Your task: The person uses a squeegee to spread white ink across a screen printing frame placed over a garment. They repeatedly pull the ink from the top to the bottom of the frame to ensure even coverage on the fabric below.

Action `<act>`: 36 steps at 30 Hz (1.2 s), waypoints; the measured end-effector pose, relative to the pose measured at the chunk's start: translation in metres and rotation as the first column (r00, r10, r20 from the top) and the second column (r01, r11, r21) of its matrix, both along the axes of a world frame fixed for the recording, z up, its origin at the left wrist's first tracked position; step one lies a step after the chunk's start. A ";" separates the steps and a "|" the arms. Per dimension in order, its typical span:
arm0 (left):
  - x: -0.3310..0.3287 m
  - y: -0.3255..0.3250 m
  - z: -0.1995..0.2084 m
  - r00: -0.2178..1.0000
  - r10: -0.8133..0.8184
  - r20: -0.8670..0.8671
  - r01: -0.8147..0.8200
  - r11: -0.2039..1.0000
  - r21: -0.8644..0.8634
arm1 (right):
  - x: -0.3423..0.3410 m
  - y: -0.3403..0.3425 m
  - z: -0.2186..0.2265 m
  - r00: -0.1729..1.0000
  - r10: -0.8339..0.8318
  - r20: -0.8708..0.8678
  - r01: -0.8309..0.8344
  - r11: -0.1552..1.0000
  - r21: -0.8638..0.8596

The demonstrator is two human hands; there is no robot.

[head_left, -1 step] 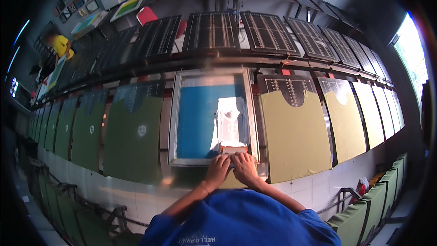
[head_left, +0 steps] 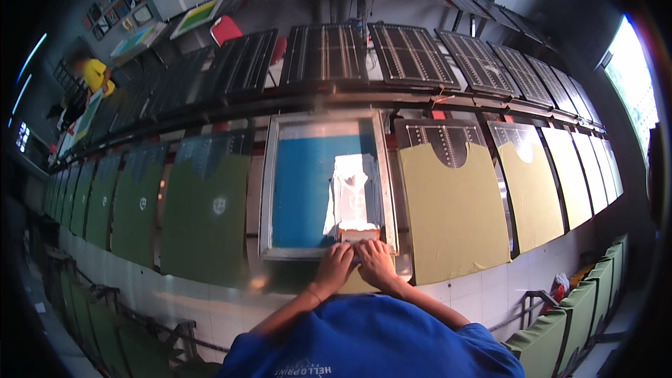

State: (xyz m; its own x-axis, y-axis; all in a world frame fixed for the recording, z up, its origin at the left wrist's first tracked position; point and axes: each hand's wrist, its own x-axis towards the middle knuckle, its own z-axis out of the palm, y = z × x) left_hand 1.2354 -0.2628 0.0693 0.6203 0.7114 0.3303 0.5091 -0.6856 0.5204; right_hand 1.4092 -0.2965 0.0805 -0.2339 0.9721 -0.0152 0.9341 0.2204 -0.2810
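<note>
Head view shows, left to right, a framed blue screen [head_left: 267, 196], the left hand [head_left: 336, 264] curled closed on a squeegee [head_left: 359, 235] at the screen's near end, and the right hand [head_left: 376, 263] gripping it too. Almost nothing has shifted, so the work seems no further along.

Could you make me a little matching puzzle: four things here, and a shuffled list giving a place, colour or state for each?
1. Squeegee
2. Chair
3. Framed screen
4. Green cloth just left of the screen

A. Red, farther back
B. Mostly blue
C. Bears a small white emblem
D. Held by left hand and right hand

Pairs: 1-D, 2-A, 3-B, 4-C
</note>
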 end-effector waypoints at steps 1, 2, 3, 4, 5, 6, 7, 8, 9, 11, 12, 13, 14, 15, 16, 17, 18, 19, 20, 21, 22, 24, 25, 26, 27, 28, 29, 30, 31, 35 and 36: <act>-0.001 -0.002 0.002 1.000 -0.004 -0.001 0.004 1.000 -0.013 | 0.005 -0.002 0.002 0.990 0.047 -0.136 -0.035 0.995 0.092; -0.002 -0.003 0.004 1.000 -0.019 0.000 0.019 1.000 -0.021 | 0.012 -0.004 0.003 0.958 0.099 -0.271 -0.068 0.990 0.123; -0.003 -0.003 0.005 1.000 0.000 0.027 0.001 1.000 -0.031 | 0.019 -0.006 0.003 0.932 0.095 -0.349 -0.046 0.988 0.146; -0.005 -0.002 0.005 0.999 0.010 0.054 -0.007 0.999 -0.046 | 0.027 -0.009 0.003 0.909 0.007 -0.417 0.048 0.991 0.121; -0.008 0.000 0.004 0.992 0.044 0.119 -0.038 0.998 -0.046 | 0.034 -0.008 0.000 0.869 -0.113 -0.481 0.213 0.964 0.159; -0.012 0.004 0.001 0.987 0.112 0.115 -0.106 0.993 -0.054 | 0.038 -0.007 -0.005 0.801 -0.229 -0.553 0.382 0.907 0.177; -0.017 0.010 -0.002 0.977 0.182 0.114 -0.177 0.983 -0.053 | 0.043 -0.002 -0.012 0.717 -0.324 -0.617 0.509 0.848 0.147; -0.023 0.017 -0.006 0.955 0.263 0.140 -0.258 0.965 -0.057 | 0.046 0.006 -0.020 0.590 -0.441 -0.677 0.642 0.765 0.061; -0.030 0.025 -0.011 0.927 0.353 0.129 -0.350 0.936 -0.044 | 0.047 0.013 -0.029 0.490 -0.519 -0.701 0.713 0.700 -0.019; -0.052 0.043 -0.019 0.835 0.533 0.136 -0.536 0.844 -0.022 | 0.048 0.021 -0.044 0.364 -0.531 -0.765 0.722 0.680 -0.129; -0.067 0.051 -0.022 0.783 0.608 0.129 -0.614 0.790 0.002 | 0.046 0.025 -0.049 0.256 -0.582 -0.772 0.717 0.650 -0.252; -0.083 0.060 -0.025 0.725 0.674 0.142 -0.678 0.734 -0.025 | 0.046 0.025 -0.053 0.283 -0.590 -0.757 0.733 0.642 -0.226; -0.101 0.068 -0.027 0.688 0.719 0.099 -0.719 0.693 -0.043 | 0.045 0.026 -0.056 0.299 -0.567 -0.767 0.736 0.649 -0.193; -0.115 0.075 -0.033 0.546 0.837 0.016 -0.834 0.546 -0.086 | 0.045 0.026 -0.058 0.307 -0.572 -0.760 0.740 0.646 -0.187; -0.136 0.081 -0.037 0.543 0.838 -0.047 -0.832 0.530 -0.163 | 0.045 0.026 -0.059 0.311 -0.578 -0.754 0.748 0.639 -0.180; -0.154 0.090 -0.044 0.528 0.836 -0.151 -0.842 0.492 -0.221 | 0.044 0.025 -0.060 0.309 -0.568 -0.763 0.752 0.638 -0.169; -0.169 0.095 -0.055 0.508 0.829 -0.233 -0.857 0.460 -0.234 | 0.046 0.025 -0.061 0.310 -0.584 -0.750 0.752 0.633 -0.182; -0.182 0.101 -0.067 0.532 0.817 -0.222 -0.818 0.430 -0.381 | 0.046 0.025 -0.062 0.307 -0.601 -0.738 0.754 0.627 -0.196; -0.192 0.109 -0.079 0.561 0.806 -0.189 -0.763 0.414 -0.497 | 0.046 0.026 -0.064 0.300 -0.611 -0.732 0.756 0.621 -0.208; -0.200 0.113 -0.090 0.585 0.793 -0.169 -0.682 0.369 -0.631 | 0.046 0.028 -0.068 0.272 -0.640 -0.719 0.782 0.582 -0.223; -0.205 0.114 -0.097 0.570 0.809 -0.144 -0.710 0.396 -0.583 | 0.046 0.028 -0.072 0.261 -0.663 -0.702 0.771 0.581 -0.261; -0.202 0.120 -0.103 0.542 0.834 -0.100 -0.734 0.412 -0.540 | 0.053 0.031 -0.081 0.223 -0.708 -0.670 0.743 0.568 -0.354; -0.196 0.122 -0.100 0.548 0.832 -0.089 -0.736 0.428 -0.525 | 0.054 0.031 -0.086 0.129 -0.672 -0.729 0.731 0.562 -0.388; -0.190 0.119 -0.095 0.550 0.830 -0.086 -0.738 0.435 -0.515 | 0.057 0.032 -0.090 0.169 -0.665 -0.727 0.717 0.589 -0.373; -0.182 0.115 -0.086 0.556 0.826 -0.098 -0.729 0.427 -0.534 | 0.060 0.033 -0.093 0.201 -0.673 -0.712 0.698 0.608 -0.378; -0.173 0.112 -0.076 0.564 0.823 -0.068 -0.737 0.465 -0.490 | 0.065 0.034 -0.095 0.234 -0.687 -0.688 0.675 0.624 -0.394; -0.168 0.106 -0.066 0.572 0.818 -0.062 -0.738 0.480 -0.474 | 0.066 0.031 -0.097 0.232 -0.657 -0.717 0.684 0.634 -0.360; -0.165 0.102 -0.057 0.576 0.815 -0.057 -0.742 0.493 -0.454 | 0.071 0.030 -0.096 0.259 -0.634 -0.729 0.668 0.663 -0.339; -0.166 0.097 -0.051 0.606 0.795 -0.031 -0.710 0.522 -0.473 | 0.077 0.032 -0.094 0.286 -0.628 -0.724 0.641 0.687 -0.343; -0.162 0.083 -0.060 0.442 0.884 0.154 -0.704 0.448 -0.551 | 0.098 0.019 -0.079 0.163 -0.596 -0.786 0.643 0.669 -0.374; -0.157 0.079 -0.064 0.381 0.914 0.141 -0.665 0.377 -0.645 | 0.114 0.013 -0.072 0.152 -0.574 -0.805 0.623 0.688 -0.372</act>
State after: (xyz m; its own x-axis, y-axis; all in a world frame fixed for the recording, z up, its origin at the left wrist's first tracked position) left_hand 1.0788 -0.1842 0.0053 -0.4488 0.8851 -0.1235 0.3149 0.2860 0.9050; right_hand 1.5229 -0.2836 0.0084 0.5585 0.8095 -0.1808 0.0642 -0.2595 -0.9636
